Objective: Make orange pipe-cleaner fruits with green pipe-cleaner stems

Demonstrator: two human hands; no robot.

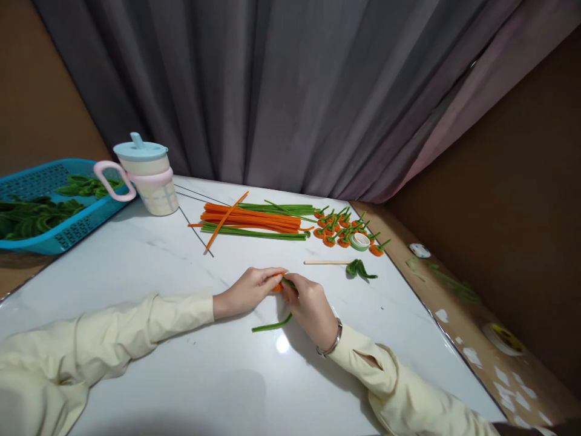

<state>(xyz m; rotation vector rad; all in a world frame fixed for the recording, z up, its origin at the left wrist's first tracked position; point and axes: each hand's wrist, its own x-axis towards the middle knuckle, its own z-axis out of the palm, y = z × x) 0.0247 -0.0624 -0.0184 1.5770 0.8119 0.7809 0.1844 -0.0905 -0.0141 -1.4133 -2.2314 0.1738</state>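
My left hand (249, 292) is closed on a small orange coiled pipe-cleaner piece (277, 284), mostly covered by my fingers. Close against it, my right hand (314, 307) pinches a green pipe cleaner (272, 327), whose loose end bends out to the left below the hand. A short green bit shows between the fingers at the orange piece. How the green stem joins the orange piece is hidden. Beyond my hands lie a bundle of orange pipe cleaners (254, 218) and green pipe cleaners (254, 232). To their right sit several finished-looking orange rounds with green stems (344, 241).
A roll of tape (360, 241) lies by the orange rounds. Nearer is a wooden stick (327, 263) with a green fuzzy leaf piece (358, 269). A lidded cup (154, 188) and a blue basket (54, 242) stand at left. Paper scraps (472, 356) lie beyond the table's right edge.
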